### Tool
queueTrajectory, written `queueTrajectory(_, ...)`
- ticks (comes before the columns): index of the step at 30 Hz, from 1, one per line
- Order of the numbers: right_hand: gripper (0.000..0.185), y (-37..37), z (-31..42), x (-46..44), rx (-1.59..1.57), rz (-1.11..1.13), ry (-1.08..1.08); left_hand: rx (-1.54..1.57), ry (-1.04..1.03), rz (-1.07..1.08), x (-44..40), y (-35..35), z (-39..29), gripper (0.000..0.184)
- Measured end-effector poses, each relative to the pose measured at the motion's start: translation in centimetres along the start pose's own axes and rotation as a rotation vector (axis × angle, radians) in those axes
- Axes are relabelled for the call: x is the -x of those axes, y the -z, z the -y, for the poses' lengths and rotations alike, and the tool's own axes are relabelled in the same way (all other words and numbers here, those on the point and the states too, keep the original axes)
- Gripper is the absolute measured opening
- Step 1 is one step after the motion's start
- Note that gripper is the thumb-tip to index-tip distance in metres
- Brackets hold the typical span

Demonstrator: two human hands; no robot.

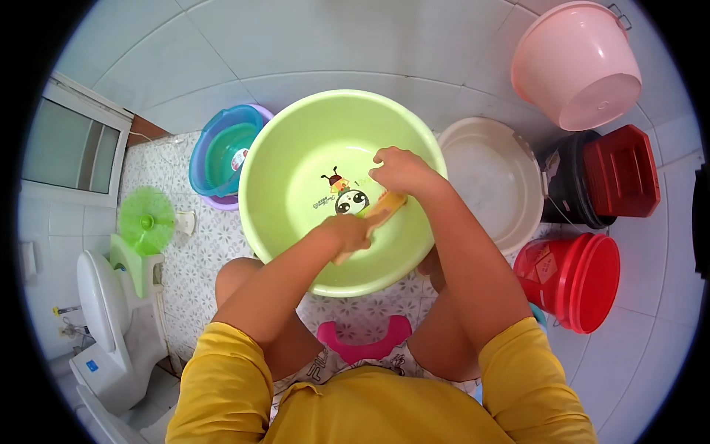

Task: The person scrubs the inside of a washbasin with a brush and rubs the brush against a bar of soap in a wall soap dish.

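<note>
A large light-green basin (281,140) with a cartoon print on its bottom stands in front of me. Inside it, my left hand (343,235) is closed around the handle of a yellow-orange scrub brush (386,210). The brush points up and to the right, and its bristles are mostly hidden. My right hand (403,172) is over the right half of the basin, just above the brush head. Its fingers are loosely bent and apart from the thumb, with nothing seen between them.
Blue and purple basins (200,166) are stacked on the left, near a green fan-like disc (146,220) and a toilet (103,303). To the right are a white basin (488,192), a red bucket (569,281), a black bucket (573,185) and a hanging pink bucket (580,66). A pink stool (362,344) is beneath me.
</note>
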State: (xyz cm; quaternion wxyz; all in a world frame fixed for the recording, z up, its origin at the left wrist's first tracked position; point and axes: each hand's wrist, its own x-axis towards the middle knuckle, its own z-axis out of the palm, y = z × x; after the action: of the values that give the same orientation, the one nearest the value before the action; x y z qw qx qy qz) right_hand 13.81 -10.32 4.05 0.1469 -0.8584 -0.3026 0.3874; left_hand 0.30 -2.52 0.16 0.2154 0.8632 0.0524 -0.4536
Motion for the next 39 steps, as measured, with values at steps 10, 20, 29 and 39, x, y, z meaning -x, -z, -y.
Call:
queueTrajectory(10, 0.046, -0.1, 0.2, -0.2, 0.047, 0.027, -0.005, 0.075, 0.267, -0.039, 3.1, 2.6, 1.2, 0.072)
queueTrajectory(20, 0.046, -0.6, 0.8, -0.7, 0.063, 0.044, -0.013, -0.080, -0.173, 0.023, -1.8, -2.6, 5.3, 0.082)
queueTrajectory(29, 0.030, -1.7, 0.4, -1.0, 0.017, -0.104, 0.065, 0.050, 0.259, -0.137, 1.8, 2.0, 4.6, 0.079)
queueTrajectory(39, 0.030, -1.1, 0.5, -0.9, 0.017, -0.084, 0.003, -0.071, -0.009, -0.047, -1.0, -2.2, 2.0, 0.073)
